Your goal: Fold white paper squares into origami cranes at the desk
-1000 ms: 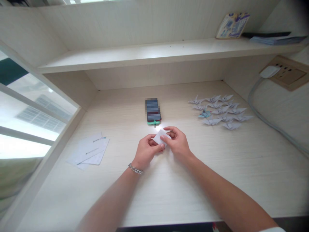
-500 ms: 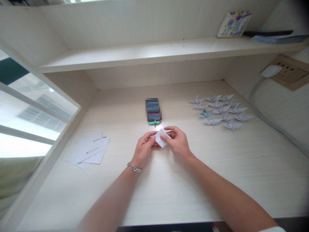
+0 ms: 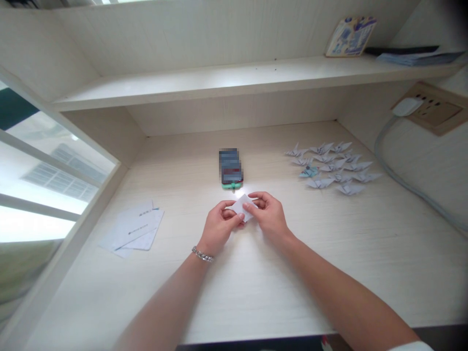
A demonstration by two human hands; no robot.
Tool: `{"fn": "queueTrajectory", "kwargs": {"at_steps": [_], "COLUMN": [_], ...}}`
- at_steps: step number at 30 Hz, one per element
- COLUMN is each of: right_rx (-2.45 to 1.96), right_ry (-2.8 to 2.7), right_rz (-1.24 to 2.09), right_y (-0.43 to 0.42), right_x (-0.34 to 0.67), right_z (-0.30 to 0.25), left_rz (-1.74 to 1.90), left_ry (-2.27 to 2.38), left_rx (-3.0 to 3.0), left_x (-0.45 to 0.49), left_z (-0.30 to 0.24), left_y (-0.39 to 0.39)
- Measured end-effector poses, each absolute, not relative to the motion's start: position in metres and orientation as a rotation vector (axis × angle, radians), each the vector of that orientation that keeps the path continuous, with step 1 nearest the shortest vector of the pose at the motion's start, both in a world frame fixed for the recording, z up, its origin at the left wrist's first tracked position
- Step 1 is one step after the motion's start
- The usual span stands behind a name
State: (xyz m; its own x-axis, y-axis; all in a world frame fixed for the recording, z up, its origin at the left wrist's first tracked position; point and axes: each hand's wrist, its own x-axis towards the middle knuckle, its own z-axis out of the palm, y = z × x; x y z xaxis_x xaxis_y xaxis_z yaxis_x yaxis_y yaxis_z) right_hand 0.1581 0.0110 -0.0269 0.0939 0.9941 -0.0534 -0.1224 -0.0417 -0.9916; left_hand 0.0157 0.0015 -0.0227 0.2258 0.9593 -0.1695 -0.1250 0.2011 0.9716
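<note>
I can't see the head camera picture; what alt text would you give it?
Two bare hands, left hand and right hand, pinch a small folded white paper above a pale wooden desk. Beyond them lies a phone; to the right sits a cluster of paper cranes, and to the left a few white cards.

Pale wood-grain desk (image 3: 329,273) running beneath a long pale wooden shelf (image 3: 219,83), bright glass window (image 3: 40,170) glaring at left, beige wall socket panel (image 3: 435,113) sitting at right
</note>
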Motion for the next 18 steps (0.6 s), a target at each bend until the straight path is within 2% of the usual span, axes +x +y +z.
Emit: {"fn": "queueTrajectory", "kwargs": {"at_steps": [18], "right_rx": [-1.177], "right_ry": [-1.073], "right_rz": [1.404], "right_y": [0.0128], "right_x": [0.1592], "right_z": [-0.0256], "left_rz": [1.063], "left_ry": [1.128], "left_rx": [1.1], "left_x": [0.0153], "left_z": [-0.0246], "left_y": [0.0055]}}
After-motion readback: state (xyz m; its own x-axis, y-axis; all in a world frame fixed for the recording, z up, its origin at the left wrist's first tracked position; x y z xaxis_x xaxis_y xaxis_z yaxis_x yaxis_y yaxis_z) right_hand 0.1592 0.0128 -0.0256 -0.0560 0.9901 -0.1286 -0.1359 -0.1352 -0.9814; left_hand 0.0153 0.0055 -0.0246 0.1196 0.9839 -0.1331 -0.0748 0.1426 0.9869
